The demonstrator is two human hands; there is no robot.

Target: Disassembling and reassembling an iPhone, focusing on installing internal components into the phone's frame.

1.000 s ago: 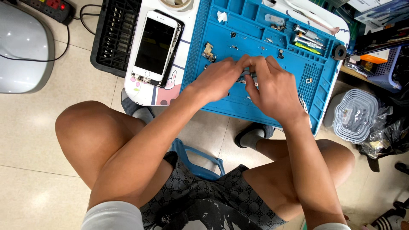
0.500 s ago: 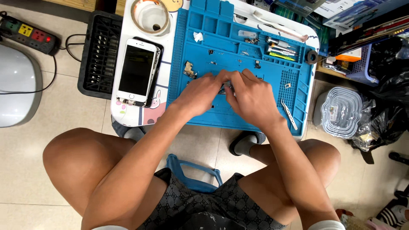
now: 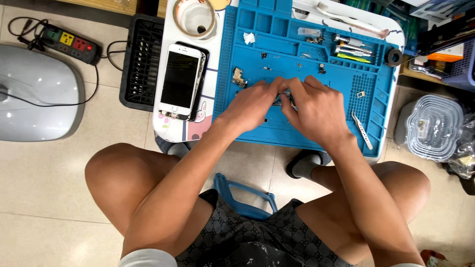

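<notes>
Far to the left of both hands, on the floor, lie a grey rounded cover [image 3: 37, 94] and a power strip [image 3: 67, 43]; closer, a black tray [image 3: 142, 62] stands beside the small white desk [image 3: 170, 129]. On the desk, just left of the left hand [image 3: 250, 104], a white phone [image 3: 181, 81] lies flat with its dark screen up, and a roll of tape [image 3: 194, 17] sits above it. Compared with half a second ago the hands are in the same place on the blue mat [image 3: 376, 106]; only the view has shifted, so the fine work seems to continue. The left hand is closed narrow and, together with the right hand [image 3: 316, 111], pinches a small metal part [image 3: 283, 97] between the fingertips. To the right of the right hand, tweezers [image 3: 362, 131] lie untouched on the mat.
</notes>
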